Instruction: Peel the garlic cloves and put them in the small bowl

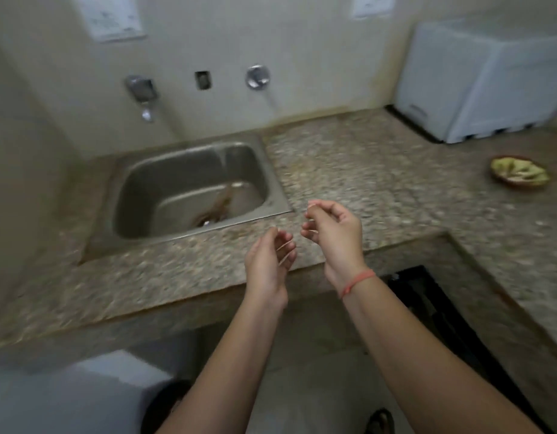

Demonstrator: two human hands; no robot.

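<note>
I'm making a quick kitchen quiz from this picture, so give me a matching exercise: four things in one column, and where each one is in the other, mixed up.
Things
1. sink
2. small bowl
3. white appliance
4. red band

Places
A. round the right wrist
B. back right corner of the counter
C. sunk into the counter, on the left
D. on the counter at far right, in front of the appliance

Pairs: 1-C, 2-D, 3-B, 4-A

The speckled stone tabletop [380, 183] before me has a steel sink [176, 170] sunk into its left part. A small bowl [518, 186] sits far right, and a white appliance [484, 79] stands in the back corner.
</note>
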